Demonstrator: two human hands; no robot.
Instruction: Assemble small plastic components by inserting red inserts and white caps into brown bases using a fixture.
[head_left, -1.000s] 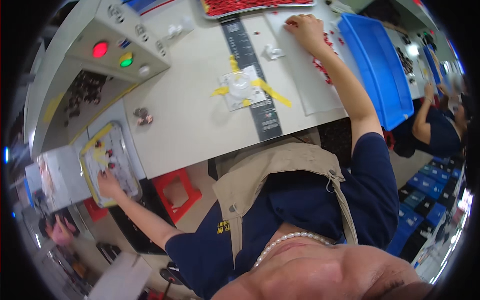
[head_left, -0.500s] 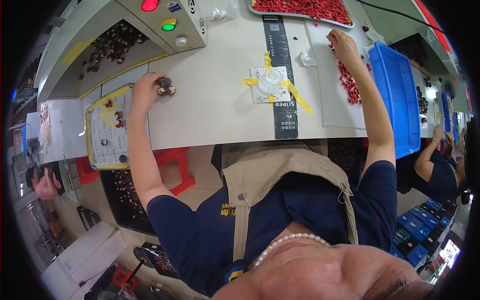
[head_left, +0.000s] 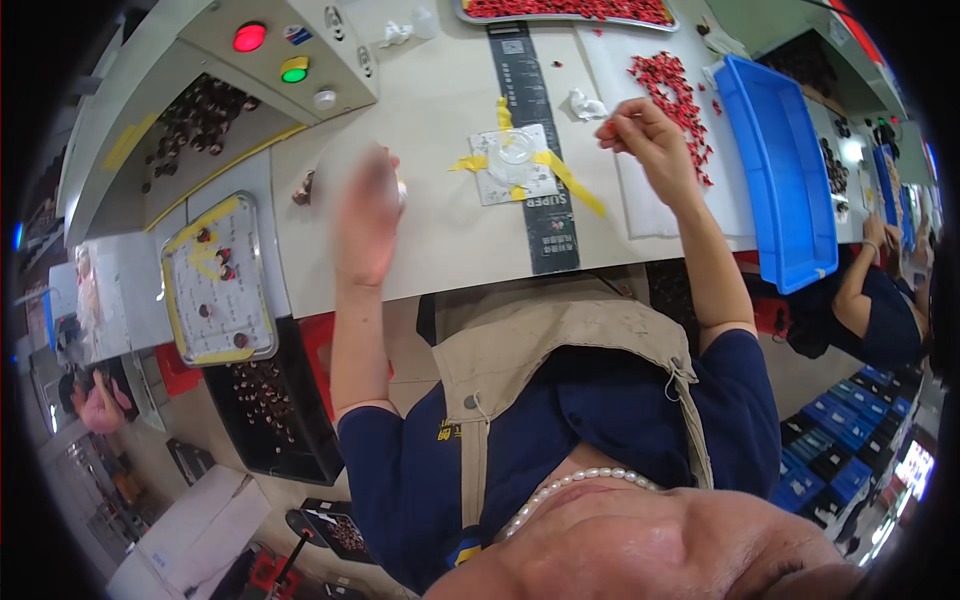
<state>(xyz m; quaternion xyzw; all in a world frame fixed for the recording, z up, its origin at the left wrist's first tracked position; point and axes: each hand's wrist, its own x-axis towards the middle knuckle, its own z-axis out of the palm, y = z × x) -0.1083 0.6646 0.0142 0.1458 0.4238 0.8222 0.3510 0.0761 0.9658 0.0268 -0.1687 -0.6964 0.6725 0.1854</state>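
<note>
Pale and cluttered, the workbench [head_left: 440, 240] is filling the head view, the only view, with a black strip [head_left: 535, 140] running down its middle and a small square fixture [head_left: 515, 165] being held to it by yellow tape. The left hand [head_left: 365, 215] is showing only as a blur above the bench, so I cannot tell whether its fingers are spread or closed; it is hanging near a small dark part [head_left: 303, 187] lying at the bench's left edge. The right hand [head_left: 650, 140] is pinching, fingertips narrowed on what looks like one tiny red piece, just beside the loose heap of red pieces [head_left: 675, 90] on a white sheet [head_left: 640, 190]. The risk I judge likeliest is that piece slipping from so slight a pinch and dropping back among the others or rolling off the bench; the fast-moving left hand could also be knocking the dark part over the edge. Counting: one fixture, one blue bin [head_left: 775, 170] to the right, one metal tray [head_left: 215, 280] on the left carrying roughly five small parts, one red lamp [head_left: 248, 37], one green lamp [head_left: 293, 70], and red pieces too many to count. A co-worker's arm [head_left: 865, 280] is showing at the far right.
</note>
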